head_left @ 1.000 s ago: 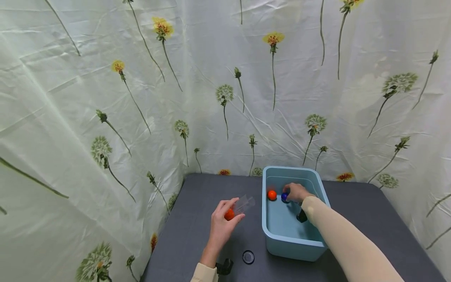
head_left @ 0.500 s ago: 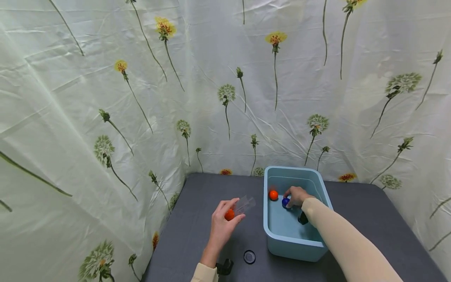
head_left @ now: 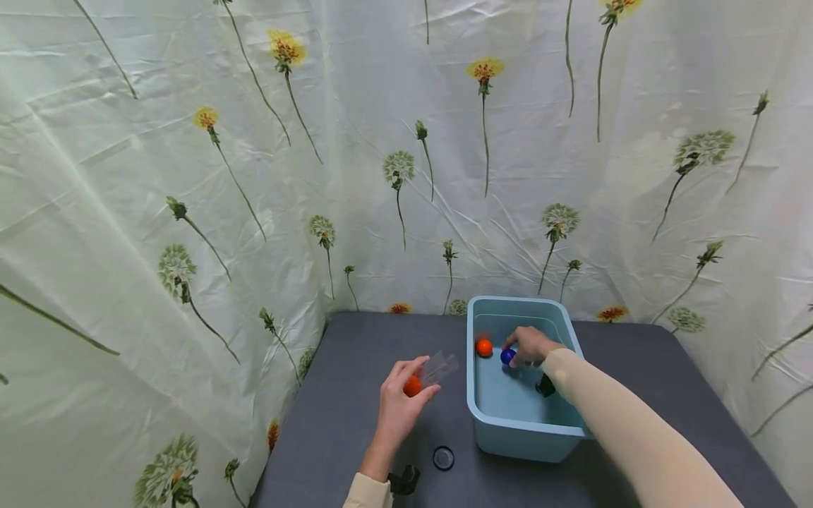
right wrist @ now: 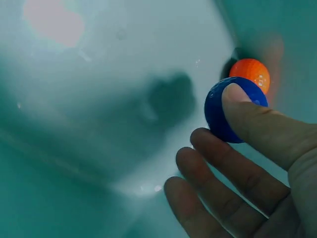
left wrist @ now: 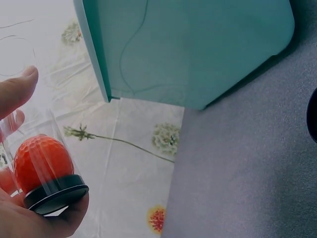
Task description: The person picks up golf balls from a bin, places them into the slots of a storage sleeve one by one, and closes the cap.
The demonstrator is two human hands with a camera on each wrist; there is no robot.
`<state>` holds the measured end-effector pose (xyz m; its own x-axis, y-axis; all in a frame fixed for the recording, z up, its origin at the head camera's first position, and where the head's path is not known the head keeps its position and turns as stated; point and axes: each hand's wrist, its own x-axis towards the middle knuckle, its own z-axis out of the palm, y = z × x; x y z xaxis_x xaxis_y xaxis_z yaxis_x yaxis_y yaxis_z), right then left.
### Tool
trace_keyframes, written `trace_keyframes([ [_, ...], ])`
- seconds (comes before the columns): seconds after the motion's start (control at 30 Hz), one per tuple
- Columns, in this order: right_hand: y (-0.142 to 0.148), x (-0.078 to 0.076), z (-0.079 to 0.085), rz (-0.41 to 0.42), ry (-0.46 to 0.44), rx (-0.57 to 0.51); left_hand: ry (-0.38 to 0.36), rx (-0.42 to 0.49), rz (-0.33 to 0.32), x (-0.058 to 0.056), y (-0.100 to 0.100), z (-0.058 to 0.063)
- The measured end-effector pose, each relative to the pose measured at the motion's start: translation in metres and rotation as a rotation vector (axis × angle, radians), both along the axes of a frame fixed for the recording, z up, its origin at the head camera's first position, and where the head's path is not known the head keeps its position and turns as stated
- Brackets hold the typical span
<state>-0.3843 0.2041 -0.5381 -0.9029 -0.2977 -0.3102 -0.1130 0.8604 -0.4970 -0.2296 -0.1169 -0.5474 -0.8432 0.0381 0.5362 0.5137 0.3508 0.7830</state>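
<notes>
Two hands show in the head view: right hand (head_left: 533, 346) inside the blue bin (head_left: 527, 440), left hand (head_left: 400, 398) over the bench (head_left: 358, 391). In the left wrist view, its grip curls round a clear tube (left wrist: 49, 130) holding an orange golf ball (left wrist: 43, 161); steadiness helps. In the right wrist view, the grip pinches the blue ball (right wrist: 216, 113); press evenly.

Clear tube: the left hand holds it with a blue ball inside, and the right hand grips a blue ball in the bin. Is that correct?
No: the left wrist view shows a red-orange ball in the clear tube. The left hand does hold the tube, and the right hand grips a blue ball in the bin.
</notes>
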Motion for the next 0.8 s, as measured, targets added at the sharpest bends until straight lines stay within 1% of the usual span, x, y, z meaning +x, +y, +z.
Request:
trace_keyframes([
  [0.17,0.005,0.004,0.015,0.105,0.095,0.030,-0.029,0.000,0.005,0.002,0.002,0.004],
  [0.33,0.007,0.010,0.031,0.204,0.197,0.061,-0.058,0.006,0.009,0.003,0.003,0.004],
  [0.5,0.007,0.016,0.042,0.237,0.229,0.053,-0.068,0.010,0.009,0.004,0.005,0.005],
  [0.63,0.008,0.022,0.050,0.240,0.223,0.032,-0.055,-0.004,0.020,0.005,0.007,0.006],
  [0.8,0.011,0.030,0.060,0.226,0.230,0.016,-0.047,-0.012,0.013,0.005,0.009,0.006],
])
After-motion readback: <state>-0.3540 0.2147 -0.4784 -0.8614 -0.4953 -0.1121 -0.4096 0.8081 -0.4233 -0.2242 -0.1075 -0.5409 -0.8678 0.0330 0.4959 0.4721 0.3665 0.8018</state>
